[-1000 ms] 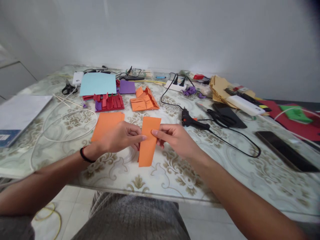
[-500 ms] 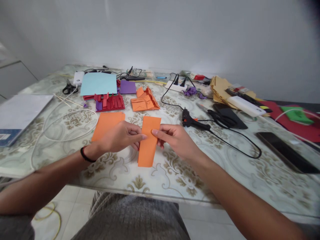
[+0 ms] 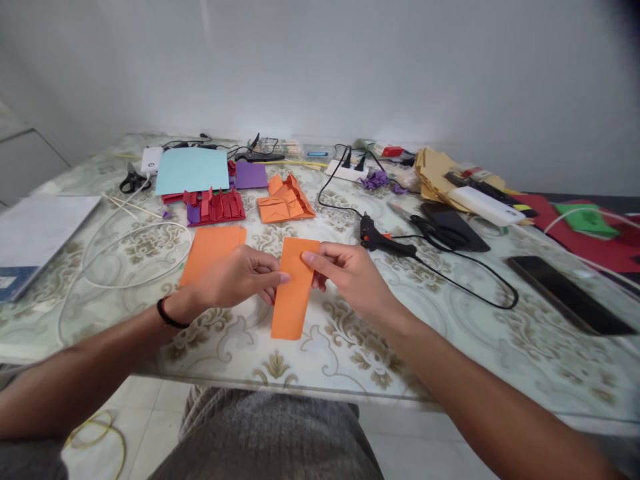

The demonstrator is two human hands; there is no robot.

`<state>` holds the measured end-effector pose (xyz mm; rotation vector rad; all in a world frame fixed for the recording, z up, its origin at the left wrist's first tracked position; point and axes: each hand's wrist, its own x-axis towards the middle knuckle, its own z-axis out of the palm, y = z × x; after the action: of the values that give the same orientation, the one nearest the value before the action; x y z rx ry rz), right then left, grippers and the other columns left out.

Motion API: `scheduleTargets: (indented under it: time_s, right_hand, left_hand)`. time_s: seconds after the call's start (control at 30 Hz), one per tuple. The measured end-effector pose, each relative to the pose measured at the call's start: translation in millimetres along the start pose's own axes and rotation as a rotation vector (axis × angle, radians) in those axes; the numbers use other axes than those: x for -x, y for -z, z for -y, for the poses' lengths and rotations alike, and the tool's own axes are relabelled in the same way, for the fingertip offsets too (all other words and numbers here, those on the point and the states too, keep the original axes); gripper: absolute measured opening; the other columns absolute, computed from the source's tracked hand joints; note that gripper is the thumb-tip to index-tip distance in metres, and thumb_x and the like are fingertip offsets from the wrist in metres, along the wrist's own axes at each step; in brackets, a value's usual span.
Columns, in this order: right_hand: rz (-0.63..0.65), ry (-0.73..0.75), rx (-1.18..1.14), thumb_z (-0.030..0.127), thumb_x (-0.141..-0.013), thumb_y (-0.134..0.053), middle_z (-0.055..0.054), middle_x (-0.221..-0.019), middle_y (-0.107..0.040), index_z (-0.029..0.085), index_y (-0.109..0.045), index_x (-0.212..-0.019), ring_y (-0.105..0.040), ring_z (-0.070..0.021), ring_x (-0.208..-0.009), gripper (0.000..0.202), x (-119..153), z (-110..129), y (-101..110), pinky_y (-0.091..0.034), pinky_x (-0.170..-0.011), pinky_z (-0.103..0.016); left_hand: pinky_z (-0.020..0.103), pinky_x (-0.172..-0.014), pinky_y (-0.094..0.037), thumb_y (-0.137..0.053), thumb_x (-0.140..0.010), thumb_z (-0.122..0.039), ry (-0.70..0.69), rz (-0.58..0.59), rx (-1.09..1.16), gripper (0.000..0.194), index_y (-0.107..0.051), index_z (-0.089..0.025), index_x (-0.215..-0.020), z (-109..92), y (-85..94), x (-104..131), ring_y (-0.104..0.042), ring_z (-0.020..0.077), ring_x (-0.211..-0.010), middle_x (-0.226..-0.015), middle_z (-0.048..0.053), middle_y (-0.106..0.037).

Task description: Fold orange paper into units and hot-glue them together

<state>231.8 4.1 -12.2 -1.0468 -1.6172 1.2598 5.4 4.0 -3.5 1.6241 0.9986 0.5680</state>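
Between my two hands I hold a narrow folded strip of orange paper (image 3: 294, 307), tilted slightly, above the patterned tabletop. My left hand (image 3: 240, 275) pinches its left edge, thumb on top. On the right edge, somewhat higher, my right hand (image 3: 345, 270) grips it with the thumb pressed on the front; the fingers behind are partly hidden. A stack of orange paper sheets (image 3: 210, 248) lies under and behind my left hand. Further back are folded orange paper pieces (image 3: 286, 200) and folded red paper pieces (image 3: 217, 207).
A black glue gun (image 3: 383, 239) with its cord lies right of my hands, near black scissors (image 3: 435, 230) and a phone (image 3: 570, 293). Light blue paper (image 3: 193, 171) and a power strip (image 3: 346, 171) are at the back. A white cable (image 3: 135, 285) loops at left beside a notebook (image 3: 45, 233).
The orange strip has tilted a little more, its lower end shifting left. My right thumb has moved slightly up along it. The whole view has shifted slightly.
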Motion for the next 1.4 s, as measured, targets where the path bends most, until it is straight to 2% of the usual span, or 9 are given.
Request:
scheduleTargets:
  time_s: [0.33, 0.5, 0.67, 0.8, 0.9, 1.0, 1.1, 1.27, 1.4]
  right_hand:
    - [-0.035, 0.004, -0.034, 0.058, -0.086, -0.076, 0.001, -0.055, -0.063, 0.019, -0.058, -0.06, -0.054, -0.0106, -0.049, 0.05, 0.3, 2.2, -0.7, -0.043, -0.052, -0.025]
    - [-0.035, 0.005, -0.075, 0.052, -0.092, -0.071, 0.0, -0.06, -0.067, 0.018, -0.071, -0.078, -0.059, -0.0125, -0.052, 0.037, -0.9, -2.2, 0.2, -0.046, -0.05, -0.025]
    - [-0.066, 0.033, -0.064, 0.048, -0.093, -0.071, 0.001, -0.057, -0.065, 0.017, -0.071, -0.08, -0.059, -0.0116, -0.049, 0.033, -0.9, -4.0, 0.9, -0.041, -0.048, -0.024]
    - [0.032, -0.021, -0.022, 0.056, -0.092, -0.07, -0.001, -0.063, -0.069, 0.018, -0.071, -0.082, -0.062, -0.0135, -0.055, 0.04, -2.0, -1.8, 3.3, -0.043, -0.05, -0.025]
    - [0.127, -0.078, 0.075, 0.059, -0.091, -0.07, -0.003, -0.065, -0.072, 0.017, -0.072, -0.079, -0.056, -0.0123, -0.053, 0.043, -2.5, -1.4, 4.4, -0.041, -0.051, -0.025]
    - [0.107, -0.063, 0.142, 0.058, -0.092, -0.069, -0.002, -0.063, -0.072, 0.018, -0.069, -0.072, -0.05, -0.0109, -0.051, 0.045, -1.7, -2.0, 3.6, -0.037, -0.051, -0.026]
    - [0.081, -0.05, 0.132, 0.057, -0.091, -0.07, -0.002, -0.061, -0.071, 0.018, -0.068, -0.069, -0.051, -0.0112, -0.052, 0.044, -0.9, -1.6, 2.5, -0.038, -0.053, -0.025]
    - [0.143, -0.099, 0.102, 0.058, -0.088, -0.073, -0.003, -0.064, -0.073, 0.018, -0.073, -0.077, -0.055, -0.0124, -0.054, 0.041, -2.1, -0.8, 3.1, -0.04, -0.054, -0.025]
    - [0.101, -0.08, 0.137, 0.058, -0.087, -0.073, -0.004, -0.064, -0.073, 0.018, -0.071, -0.07, -0.052, -0.0116, -0.052, 0.044, -2.2, -1.0, 3.3, -0.038, -0.052, -0.025]
  left_hand:
    - [0.018, -0.06, -0.062, -0.071, -0.092, -0.033, -0.011, 0.018, 0.007, 0.028, -0.069, -0.016, -0.07, 0.6, 0.5, -1.7, -0.075, 0.0133, -0.062, -0.068, 0.001, -0.076]
    - [0.016, -0.058, -0.06, -0.071, -0.091, -0.03, 0.004, 0.015, 0.018, 0.026, -0.07, -0.016, -0.069, -1.7, -0.2, -2.2, -0.075, 0.0121, -0.061, -0.067, -0.001, -0.075]
    - [0.015, -0.057, -0.059, -0.07, -0.091, -0.029, -0.015, 0.012, -0.008, 0.027, -0.069, -0.016, -0.068, -3.4, 0.0, -1.6, -0.074, 0.0115, -0.059, -0.065, -0.001, -0.075]
    - [0.015, -0.055, -0.058, -0.071, -0.091, -0.031, -0.04, -0.053, -0.056, 0.03, -0.066, -0.016, -0.066, -1.7, 2.2, -1.6, -0.074, 0.0122, -0.059, -0.062, -0.001, -0.073]
    - [0.018, -0.058, -0.062, -0.073, -0.09, -0.036, -0.058, -0.09, -0.043, 0.031, -0.066, -0.017, -0.067, 1.2, 3.4, -2.8, -0.075, 0.014, -0.061, -0.065, 0.0, -0.074]
    - [0.019, -0.059, -0.062, -0.075, -0.087, -0.038, -0.066, -0.101, -0.017, 0.029, -0.067, -0.017, -0.069, 1.9, 3.1, -3.7, -0.075, 0.014, -0.061, -0.064, 0.0, -0.074]
    - [0.018, -0.056, -0.061, -0.077, -0.086, -0.039, -0.075, -0.115, -0.02, 0.031, -0.067, -0.016, -0.068, 0.2, 2.7, -3.3, -0.074, 0.0137, -0.059, -0.063, 0.0, -0.074]
    - [0.02, -0.058, -0.062, -0.076, -0.087, -0.043, -0.077, -0.157, -0.052, 0.035, -0.065, -0.017, -0.067, -1.1, 4.4, -2.2, -0.075, 0.0153, -0.061, -0.064, 0.001, -0.074]
    - [0.022, -0.058, -0.063, -0.078, -0.085, -0.046, -0.082, -0.157, -0.04, 0.037, -0.065, -0.017, -0.067, -1.4, 4.6, -2.0, -0.075, 0.0168, -0.061, -0.064, 0.001, -0.074]
